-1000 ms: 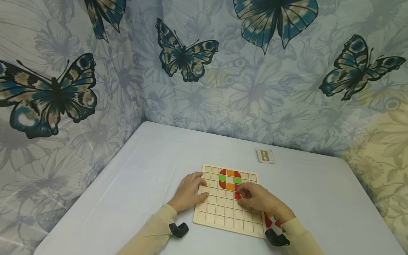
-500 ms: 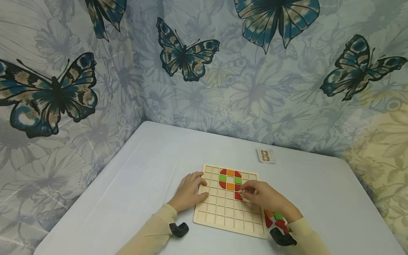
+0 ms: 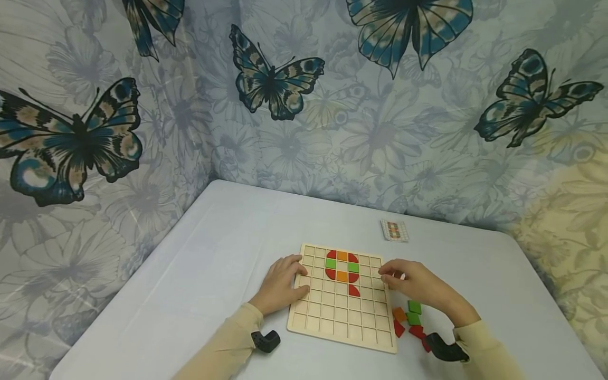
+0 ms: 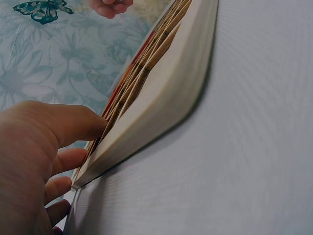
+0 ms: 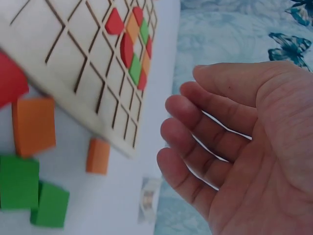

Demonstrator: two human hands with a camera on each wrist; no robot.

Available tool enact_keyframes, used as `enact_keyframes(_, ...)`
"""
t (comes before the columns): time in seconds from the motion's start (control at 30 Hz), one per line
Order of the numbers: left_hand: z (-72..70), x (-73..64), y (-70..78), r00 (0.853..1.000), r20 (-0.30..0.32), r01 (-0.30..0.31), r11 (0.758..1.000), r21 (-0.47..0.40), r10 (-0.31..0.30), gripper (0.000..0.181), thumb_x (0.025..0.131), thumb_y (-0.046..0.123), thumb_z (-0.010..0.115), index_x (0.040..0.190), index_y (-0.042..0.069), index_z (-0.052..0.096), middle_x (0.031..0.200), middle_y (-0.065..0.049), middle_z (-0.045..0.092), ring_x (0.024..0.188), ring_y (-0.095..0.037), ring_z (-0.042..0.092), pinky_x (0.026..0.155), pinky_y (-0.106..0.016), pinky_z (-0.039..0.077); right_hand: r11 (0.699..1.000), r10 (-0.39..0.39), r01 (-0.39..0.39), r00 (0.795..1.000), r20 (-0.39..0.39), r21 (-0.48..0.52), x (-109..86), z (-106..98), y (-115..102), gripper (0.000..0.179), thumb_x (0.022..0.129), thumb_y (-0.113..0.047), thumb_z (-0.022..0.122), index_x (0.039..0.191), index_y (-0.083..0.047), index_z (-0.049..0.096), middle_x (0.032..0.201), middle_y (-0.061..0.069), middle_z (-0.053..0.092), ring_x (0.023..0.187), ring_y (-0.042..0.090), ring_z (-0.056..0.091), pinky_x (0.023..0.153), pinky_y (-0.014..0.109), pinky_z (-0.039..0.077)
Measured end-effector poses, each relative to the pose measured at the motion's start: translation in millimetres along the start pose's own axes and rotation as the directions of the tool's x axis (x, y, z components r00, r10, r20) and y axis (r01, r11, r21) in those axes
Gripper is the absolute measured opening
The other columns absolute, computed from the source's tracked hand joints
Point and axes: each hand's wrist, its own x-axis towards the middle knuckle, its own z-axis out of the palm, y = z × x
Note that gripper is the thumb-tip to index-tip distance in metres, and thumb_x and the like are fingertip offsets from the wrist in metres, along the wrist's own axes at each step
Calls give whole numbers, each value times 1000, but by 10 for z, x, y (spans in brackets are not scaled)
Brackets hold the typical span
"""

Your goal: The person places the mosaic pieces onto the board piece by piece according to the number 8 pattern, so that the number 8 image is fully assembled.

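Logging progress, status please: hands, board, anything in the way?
Left hand resting on left side of pale wooden grid board; right hand empty, near its right edge. Nine flat red, orange and green tiles seated. Loose tiles beside board, apparently not blocking.

Tiles [image 3: 353, 267] are red, orange, green; board [image 3: 328, 312] pale, gridded.

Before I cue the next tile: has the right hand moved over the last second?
Yes. In the head view the right hand has moved right, from the lone red tile to the right edge of the board.
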Motion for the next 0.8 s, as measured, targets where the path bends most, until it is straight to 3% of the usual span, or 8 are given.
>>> enact_keyframes(0.37,3,-6,2,1000,-7,-3,1000,-7,3,24,91,29,70,110,17,61,156,-11,44,150,-35,34,127,-58,19,999,23,-24,999,-30,-35,-90,-148,122,27,99,-20,64,119,-2,68,104,2,69,90,14,57,65,24,51)
enact_keyframes(0.8,-8,3,8,1000,-7,-14,1000,-10,14,24,91,29,69,109,15,61,156,-15,44,150,-36,34,126,-60,20,990,139,-138,990,16,-19,39,43,427,35,97,-17,65,127,0,65,116,11,64,89,17,54,66,24,51)
